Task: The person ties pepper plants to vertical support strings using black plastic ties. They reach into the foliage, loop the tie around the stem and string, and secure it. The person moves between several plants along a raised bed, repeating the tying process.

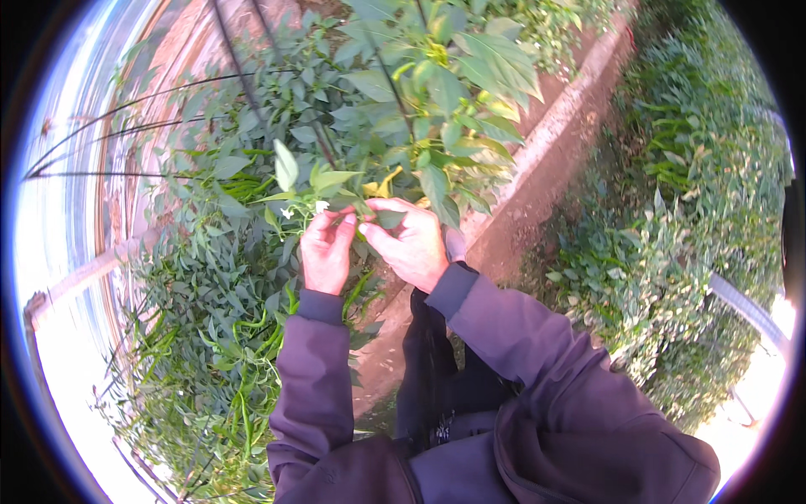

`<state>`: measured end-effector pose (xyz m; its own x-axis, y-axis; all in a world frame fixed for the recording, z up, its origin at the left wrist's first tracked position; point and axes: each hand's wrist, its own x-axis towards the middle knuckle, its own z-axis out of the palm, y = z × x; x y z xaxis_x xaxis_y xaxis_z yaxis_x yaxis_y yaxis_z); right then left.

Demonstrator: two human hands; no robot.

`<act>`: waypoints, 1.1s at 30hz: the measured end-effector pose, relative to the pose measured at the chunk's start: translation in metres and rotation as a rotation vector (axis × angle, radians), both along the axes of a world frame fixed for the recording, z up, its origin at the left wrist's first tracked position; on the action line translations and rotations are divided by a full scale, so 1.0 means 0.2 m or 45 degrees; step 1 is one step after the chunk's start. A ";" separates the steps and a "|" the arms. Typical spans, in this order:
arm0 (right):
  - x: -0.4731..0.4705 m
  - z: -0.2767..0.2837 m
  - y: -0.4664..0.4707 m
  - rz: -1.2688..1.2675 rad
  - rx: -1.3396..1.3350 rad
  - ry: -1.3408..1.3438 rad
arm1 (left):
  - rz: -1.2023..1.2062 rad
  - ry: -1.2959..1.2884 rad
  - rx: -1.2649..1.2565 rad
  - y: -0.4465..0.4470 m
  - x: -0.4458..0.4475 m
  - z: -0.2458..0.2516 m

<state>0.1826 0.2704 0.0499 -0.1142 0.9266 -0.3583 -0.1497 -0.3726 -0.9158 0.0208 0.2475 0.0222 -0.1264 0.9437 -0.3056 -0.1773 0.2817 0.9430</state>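
In the middle of the head view, my left hand pinches a flowering pepper shoot between thumb and fingertips. White blossoms and pale green leaves stand just above those fingers. My right hand meets it from the right, thumb and index finger closed on the same shoot. A dark green leaf shows between my right thumb and index finger. The exact pinch points are partly hidden by the fingers. Just above the right hand is a yellowed leaf.
Dense pepper plants bear long green peppers on the left. Dark strings run down among the stems. A pale raised border edges a dirt path on the right, with another plant row beyond. Bright plastic sheeting stands far left.
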 end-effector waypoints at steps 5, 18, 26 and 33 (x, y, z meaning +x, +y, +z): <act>0.02 0.00 0.00 -0.015 0.137 -0.042 | 0.003 0.007 0.057 0.06 0.02 0.01; -0.09 -0.02 0.12 -0.197 -0.341 0.157 | -0.001 0.315 0.137 0.04 0.06 0.06; 0.01 0.11 0.16 0.068 -0.110 -0.302 | 0.180 0.423 0.208 0.05 0.04 -0.01; 0.32 0.03 -0.11 0.024 0.024 -0.167 | 0.271 0.752 0.212 0.06 0.08 0.02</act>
<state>0.2466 0.2486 0.0552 -0.0853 0.9314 -0.3538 -0.0216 -0.3567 -0.9340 0.0373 0.2590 0.0260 -0.4179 0.9083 0.0211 0.3488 0.1390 0.9268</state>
